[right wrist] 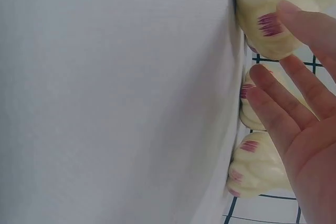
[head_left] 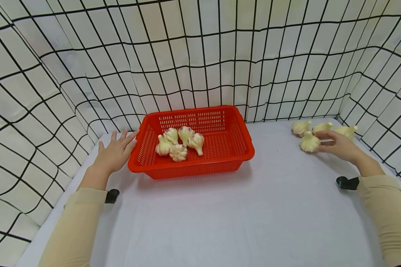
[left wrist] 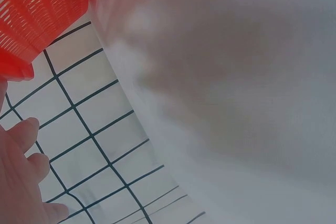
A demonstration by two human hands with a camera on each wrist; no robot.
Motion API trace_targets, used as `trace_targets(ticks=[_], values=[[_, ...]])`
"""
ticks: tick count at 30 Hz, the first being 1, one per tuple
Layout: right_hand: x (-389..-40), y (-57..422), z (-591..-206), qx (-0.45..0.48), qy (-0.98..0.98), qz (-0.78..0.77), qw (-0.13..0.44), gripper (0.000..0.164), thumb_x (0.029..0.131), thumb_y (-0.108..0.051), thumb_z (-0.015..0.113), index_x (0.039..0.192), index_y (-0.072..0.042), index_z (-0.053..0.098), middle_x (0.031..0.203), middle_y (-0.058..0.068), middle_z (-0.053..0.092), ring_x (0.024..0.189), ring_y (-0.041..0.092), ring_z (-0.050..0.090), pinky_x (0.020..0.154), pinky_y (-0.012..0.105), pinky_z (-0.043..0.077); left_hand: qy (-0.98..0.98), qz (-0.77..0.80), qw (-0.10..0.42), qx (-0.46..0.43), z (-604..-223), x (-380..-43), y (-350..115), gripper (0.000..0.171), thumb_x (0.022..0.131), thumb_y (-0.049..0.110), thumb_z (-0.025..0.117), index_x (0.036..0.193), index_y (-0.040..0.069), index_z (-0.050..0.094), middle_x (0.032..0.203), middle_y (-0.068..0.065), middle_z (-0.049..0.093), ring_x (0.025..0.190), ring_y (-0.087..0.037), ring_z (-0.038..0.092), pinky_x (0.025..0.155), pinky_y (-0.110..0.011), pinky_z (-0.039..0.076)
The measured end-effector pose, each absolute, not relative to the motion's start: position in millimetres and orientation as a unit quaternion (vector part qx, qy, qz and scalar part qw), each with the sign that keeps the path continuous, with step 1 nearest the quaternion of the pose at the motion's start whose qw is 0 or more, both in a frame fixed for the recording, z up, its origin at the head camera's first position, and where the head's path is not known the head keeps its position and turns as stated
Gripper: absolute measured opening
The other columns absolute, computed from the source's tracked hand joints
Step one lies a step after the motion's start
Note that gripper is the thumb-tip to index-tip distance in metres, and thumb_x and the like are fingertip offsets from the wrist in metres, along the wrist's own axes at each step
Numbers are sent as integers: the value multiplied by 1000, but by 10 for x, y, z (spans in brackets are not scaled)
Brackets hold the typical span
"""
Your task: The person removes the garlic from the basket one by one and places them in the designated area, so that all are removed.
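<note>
Five-fingered and spread, my left hand (head_left: pixel 113 152) has straight fingers, with its fingertips against the left rim of a red plastic basket (head_left: pixel 194 165). Several garlic bulbs (head_left: pixel 178 152) lie together in the basket's left half. At the right, my right hand (head_left: pixel 341 145) pinches a whitish garlic bulb (head_left: pixel 309 142) at table level between thumb and index finger; the right wrist view shows the thumb on this bulb (right wrist: pixel 270 22) with its purple streaks. Three more bulbs lie close by: one behind it (head_left: pixel 300 128), another beside that (head_left: pixel 322 127), and one partly behind the hand (head_left: pixel 347 131).
A white cloth-like surface (head_left: pixel 200 218) covers the table. Black netting (head_left: pixel 204 66) over white walls encloses the back and both sides, close behind the basket and the right-hand bulbs. A dark wrist-worn device (head_left: pixel 347 183) juts from the right sleeve, another (head_left: pixel 112 196) from the left.
</note>
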State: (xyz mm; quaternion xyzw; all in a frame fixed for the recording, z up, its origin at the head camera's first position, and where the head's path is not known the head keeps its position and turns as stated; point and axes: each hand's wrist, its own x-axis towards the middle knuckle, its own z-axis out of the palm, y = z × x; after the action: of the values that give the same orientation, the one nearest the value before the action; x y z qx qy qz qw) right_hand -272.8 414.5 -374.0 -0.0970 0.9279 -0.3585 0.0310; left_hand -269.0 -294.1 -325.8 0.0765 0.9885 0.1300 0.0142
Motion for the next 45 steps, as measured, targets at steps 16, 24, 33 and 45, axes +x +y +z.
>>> trace_targets(ticks=[16, 24, 33, 45], values=[[-2626, 4168, -3446, -99, 927, -361, -28, 60, 102, -17, 67, 149, 8, 40, 145, 32, 48, 101, -19, 45, 77, 2, 42, 989, 126, 10, 78, -3283, -2688, -2949, 71, 106, 63, 14, 166, 24, 15, 168, -25, 5, 150, -52, -13, 107, -78, -17], [-2576, 4065, -3277, -106, 929, -351, -50, 53, 103, -21, 66, 147, 2, 47, 142, 24, 52, 102, -19, 46, 76, 3, 43, 989, 126, 12, 76, -3277, -2671, -2966, 71, 107, 62, 14, 166, 23, 14, 167, -26, 4, 150, -53, -13, 107, -79, -16], [-2601, 3882, -3080, -110, 936, -331, -37, 53, 104, -27, 64, 149, -3, 48, 147, 25, 51, 105, -17, 48, 75, 3, 41, 990, 115, 12, 75, -3277, -2672, -2971, 71, 106, 62, 14, 166, 23, 14, 167, -26, 5, 150, -54, -12, 107, -79, -14], [-2628, 3480, -2828, -148, 927, -343, -33, 49, 104, -27, 64, 146, -5, 52, 145, 19, 54, 131, 33, 55, 81, 3, 41, 993, 88, -2, 76, -3241, -2670, -2936, 71, 107, 61, 16, 165, 21, 19, 167, -26, 8, 150, -52, -13, 107, -79, -15]])
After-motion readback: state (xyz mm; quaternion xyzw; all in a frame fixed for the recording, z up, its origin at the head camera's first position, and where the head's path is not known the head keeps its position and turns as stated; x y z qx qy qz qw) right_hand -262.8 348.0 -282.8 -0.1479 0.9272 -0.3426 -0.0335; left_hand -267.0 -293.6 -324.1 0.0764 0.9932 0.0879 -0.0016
